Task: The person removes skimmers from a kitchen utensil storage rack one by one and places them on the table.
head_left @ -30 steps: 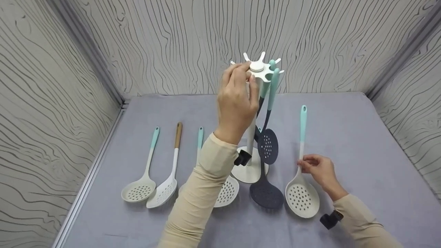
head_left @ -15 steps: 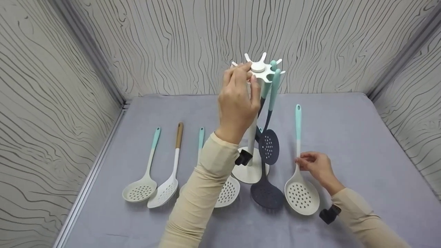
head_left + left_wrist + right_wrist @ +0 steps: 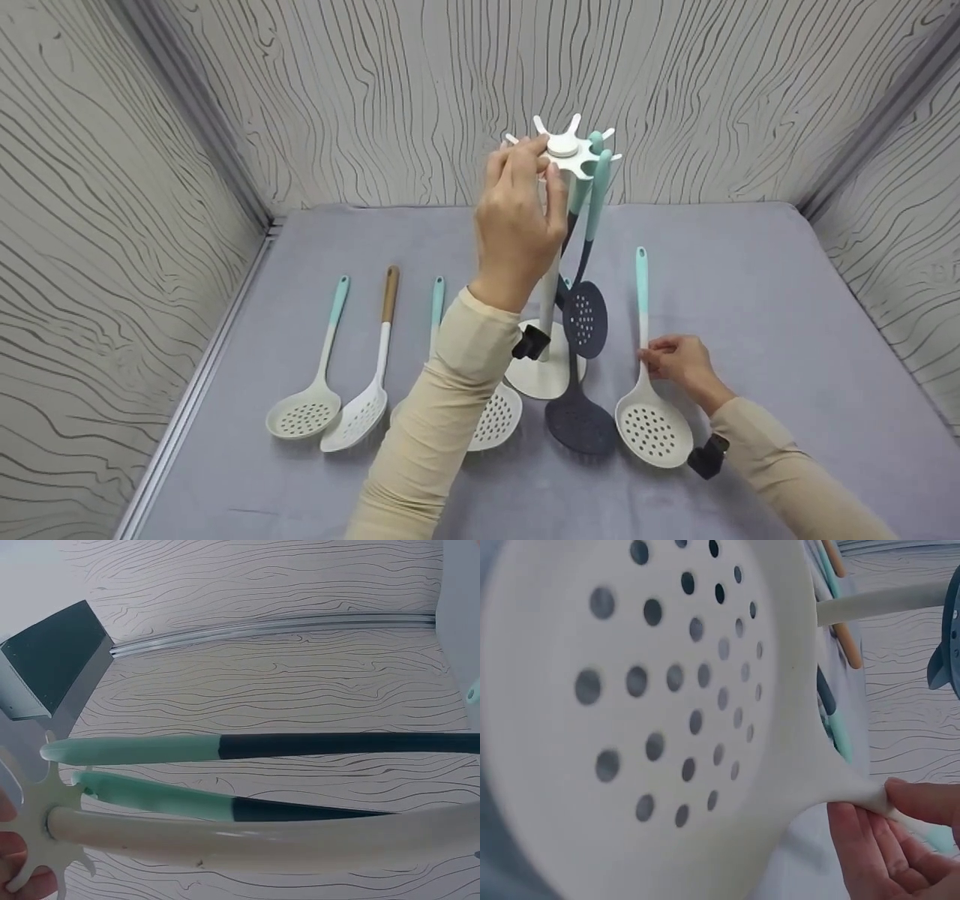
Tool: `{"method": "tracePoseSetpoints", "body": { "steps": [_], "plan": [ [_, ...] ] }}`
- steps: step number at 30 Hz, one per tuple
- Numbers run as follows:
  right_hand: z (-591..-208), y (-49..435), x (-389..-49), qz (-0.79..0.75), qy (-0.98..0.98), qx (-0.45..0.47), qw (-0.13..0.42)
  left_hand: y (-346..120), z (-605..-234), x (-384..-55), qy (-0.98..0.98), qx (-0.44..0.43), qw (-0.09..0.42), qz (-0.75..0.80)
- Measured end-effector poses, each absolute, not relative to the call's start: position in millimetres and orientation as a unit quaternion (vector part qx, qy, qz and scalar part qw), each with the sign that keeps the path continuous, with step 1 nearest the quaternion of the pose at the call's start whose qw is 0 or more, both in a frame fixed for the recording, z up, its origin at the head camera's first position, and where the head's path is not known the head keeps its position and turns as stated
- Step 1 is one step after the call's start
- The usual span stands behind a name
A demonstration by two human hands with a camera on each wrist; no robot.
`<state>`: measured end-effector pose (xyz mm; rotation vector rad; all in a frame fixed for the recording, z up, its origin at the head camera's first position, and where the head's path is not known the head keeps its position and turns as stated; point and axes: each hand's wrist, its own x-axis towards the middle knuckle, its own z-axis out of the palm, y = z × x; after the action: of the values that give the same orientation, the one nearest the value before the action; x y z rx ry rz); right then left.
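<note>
My left hand (image 3: 517,214) pinches the white star-shaped top of a utensil rack (image 3: 564,147). In the left wrist view, its fingertips (image 3: 34,886) curl over the arms of that top. Two dark utensils with turquoise grips hang from the rack; the nearer is a dark skimmer (image 3: 585,319) with a perforated round head. To the right, my right hand (image 3: 681,364) pinches the shaft of a white skimmer (image 3: 654,433) with a turquoise grip. Thumb and fingers close on its neck in the right wrist view, where the perforated bowl (image 3: 780,727) fills much of the picture.
Left on the grey cloth (image 3: 247,480) lie a white skimmer (image 3: 304,412), a white slotted turner (image 3: 356,420) with a brown handle, and another white skimmer (image 3: 496,420), partly behind my left sleeve. A dark utensil (image 3: 581,427) lies before the rack's round base (image 3: 532,375). Wood-patterned panels surround the cloth.
My right hand has shifted the white skimmer slightly left, and its grip end has come lower in the head view. My left hand has stayed on the rack top.
</note>
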<state>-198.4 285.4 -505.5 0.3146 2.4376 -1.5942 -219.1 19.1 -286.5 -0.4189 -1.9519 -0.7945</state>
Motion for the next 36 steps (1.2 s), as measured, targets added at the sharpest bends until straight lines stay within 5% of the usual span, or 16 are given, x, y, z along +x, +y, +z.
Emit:
{"method": "tracePoseSetpoints", "body": {
  "steps": [36],
  "plan": [
    [-508.2, 272.7, -205.8, -0.443, 0.869, 0.128, 0.18, 19.7, -285.7, -218.7, -0.8, -0.166, 0.481, -0.318]
  ]
}}
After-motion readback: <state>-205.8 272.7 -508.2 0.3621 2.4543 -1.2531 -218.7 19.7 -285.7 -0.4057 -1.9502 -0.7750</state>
